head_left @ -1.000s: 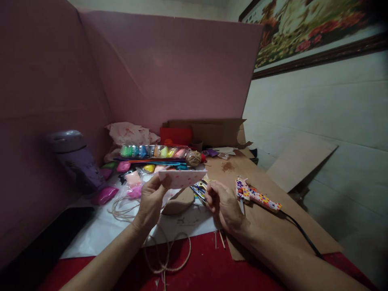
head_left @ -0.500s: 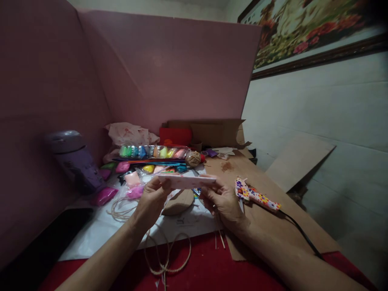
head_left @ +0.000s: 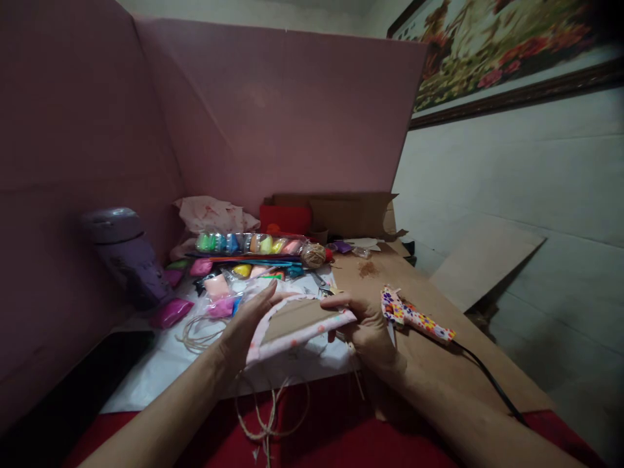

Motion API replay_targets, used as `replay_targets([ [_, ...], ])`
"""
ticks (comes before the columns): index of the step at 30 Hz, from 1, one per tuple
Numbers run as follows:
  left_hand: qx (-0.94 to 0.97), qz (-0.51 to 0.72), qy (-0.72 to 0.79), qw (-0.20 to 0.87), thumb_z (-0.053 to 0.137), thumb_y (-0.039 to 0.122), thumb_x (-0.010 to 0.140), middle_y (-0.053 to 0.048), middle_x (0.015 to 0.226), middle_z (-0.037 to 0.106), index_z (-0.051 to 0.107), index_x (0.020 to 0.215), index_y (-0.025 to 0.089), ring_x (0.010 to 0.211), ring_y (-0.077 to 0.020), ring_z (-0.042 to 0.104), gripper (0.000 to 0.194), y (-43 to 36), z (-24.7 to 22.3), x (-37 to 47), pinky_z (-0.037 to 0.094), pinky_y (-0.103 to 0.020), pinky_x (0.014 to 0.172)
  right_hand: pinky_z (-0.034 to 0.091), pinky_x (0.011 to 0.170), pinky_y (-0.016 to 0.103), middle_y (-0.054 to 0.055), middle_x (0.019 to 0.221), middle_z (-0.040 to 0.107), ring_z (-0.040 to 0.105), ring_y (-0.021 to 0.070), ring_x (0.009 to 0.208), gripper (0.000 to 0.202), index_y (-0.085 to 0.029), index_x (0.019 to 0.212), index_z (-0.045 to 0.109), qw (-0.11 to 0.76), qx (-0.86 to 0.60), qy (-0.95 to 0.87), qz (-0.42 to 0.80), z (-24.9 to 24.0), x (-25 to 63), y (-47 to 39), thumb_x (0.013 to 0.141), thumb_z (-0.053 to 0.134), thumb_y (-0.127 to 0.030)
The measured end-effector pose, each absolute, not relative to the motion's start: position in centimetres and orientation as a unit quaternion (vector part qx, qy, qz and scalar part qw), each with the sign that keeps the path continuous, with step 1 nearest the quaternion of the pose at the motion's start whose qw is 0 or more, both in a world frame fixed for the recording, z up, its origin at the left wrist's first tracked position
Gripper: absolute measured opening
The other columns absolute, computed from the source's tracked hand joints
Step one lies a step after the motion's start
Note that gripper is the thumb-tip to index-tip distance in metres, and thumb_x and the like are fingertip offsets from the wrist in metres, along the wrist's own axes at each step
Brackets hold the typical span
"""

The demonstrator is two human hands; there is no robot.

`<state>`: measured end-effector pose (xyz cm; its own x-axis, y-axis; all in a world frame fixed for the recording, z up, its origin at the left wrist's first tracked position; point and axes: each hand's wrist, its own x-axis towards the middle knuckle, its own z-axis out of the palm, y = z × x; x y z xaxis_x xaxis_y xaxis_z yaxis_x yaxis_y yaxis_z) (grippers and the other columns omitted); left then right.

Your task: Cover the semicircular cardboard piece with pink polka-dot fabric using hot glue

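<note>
Between my hands is a piece of cardboard point(head_left: 297, 318), its brown inner face showing, with pink-patterned fabric folded over the edges. My right hand point(head_left: 363, 325) grips its right end, fingers on top and partly underneath. Along the left edge rests my left hand point(head_left: 248, 322), thumb raised and the other fingers partly hidden behind the piece. Below it, a loop of twine point(head_left: 266, 419) lies on the red cloth. Scissors point(head_left: 319, 283) lie just beyond the cardboard. To the right is a flower-patterned glue gun point(head_left: 414, 317) with a black cord.
A purple bottle point(head_left: 124, 260) stands at the left, near bagged pink clay point(head_left: 170, 313). Behind are a pack of coloured clay point(head_left: 248, 244) and a twine ball point(head_left: 312, 255). A large cardboard sheet point(head_left: 453, 370) covers the right side. Pink panels point(head_left: 283, 110) rise at the back.
The fabric-edged cardboard has tilted from nearly edge-on to show its brown face. My left thumb has lifted off it, and my right hand has shifted its hold on the right end.
</note>
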<state>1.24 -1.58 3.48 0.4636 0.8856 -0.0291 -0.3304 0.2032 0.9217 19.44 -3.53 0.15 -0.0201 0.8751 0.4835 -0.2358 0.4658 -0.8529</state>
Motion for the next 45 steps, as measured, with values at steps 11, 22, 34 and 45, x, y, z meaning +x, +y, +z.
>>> replay_targets([
  [11, 0.479, 0.394, 0.251, 0.743, 0.060, 0.016, 0.073, -0.009, 0.083, 0.066, 0.055, 0.105, 0.012, 0.062, -0.0150, 0.062, 0.033, -0.8, 2.1, 1.4, 0.049, -0.024, 0.057, 0.042, 0.037, 0.018, 0.001, 0.068, 0.059, 0.054, 0.0106, 0.050, 0.023, -0.018, 0.100, 0.056, 0.572, -0.306, -0.560, 0.516, -0.3, 19.5, -2.9, 0.085, 0.047, -0.032],
  [22, 0.537, 0.425, 0.283, 0.671, 0.065, 0.031, 0.072, -0.003, 0.079, 0.062, 0.059, 0.089, 0.014, 0.066, -0.0132, 0.056, 0.025, -1.2, 1.7, 2.1, 0.042, -0.024, 0.061, 0.032, 0.033, 0.018, -0.006, 0.054, 0.046, 0.038, 0.0056, 0.037, 0.022, -0.016, 0.076, 0.050, 0.517, -0.364, -0.602, 0.488, -0.1, 18.8, -3.6, 0.079, 0.055, -0.038],
  [34, 0.532, 0.406, 0.347, 0.657, 0.064, 0.040, 0.072, 0.002, 0.052, 0.053, 0.060, 0.062, 0.012, 0.045, -0.0065, 0.042, 0.030, -0.9, 1.3, 1.8, 0.028, -0.020, 0.044, 0.033, 0.051, 0.022, -0.003, 0.063, 0.044, 0.039, 0.0093, 0.055, 0.015, -0.016, 0.072, 0.053, 0.483, -0.364, -0.613, 0.509, 0.0, 18.8, -4.4, 0.077, 0.056, -0.030],
  [45, 0.563, 0.422, 0.305, 0.642, 0.063, 0.034, 0.074, 0.000, 0.067, 0.062, 0.066, 0.078, 0.014, 0.061, -0.0102, 0.052, 0.021, -1.2, 1.4, 2.3, 0.038, -0.020, 0.057, 0.034, 0.052, 0.022, -0.003, 0.063, 0.046, 0.041, 0.0107, 0.057, 0.017, -0.017, 0.070, 0.052, 0.513, -0.385, -0.624, 0.446, -0.3, 18.7, -3.9, 0.077, 0.055, -0.033],
])
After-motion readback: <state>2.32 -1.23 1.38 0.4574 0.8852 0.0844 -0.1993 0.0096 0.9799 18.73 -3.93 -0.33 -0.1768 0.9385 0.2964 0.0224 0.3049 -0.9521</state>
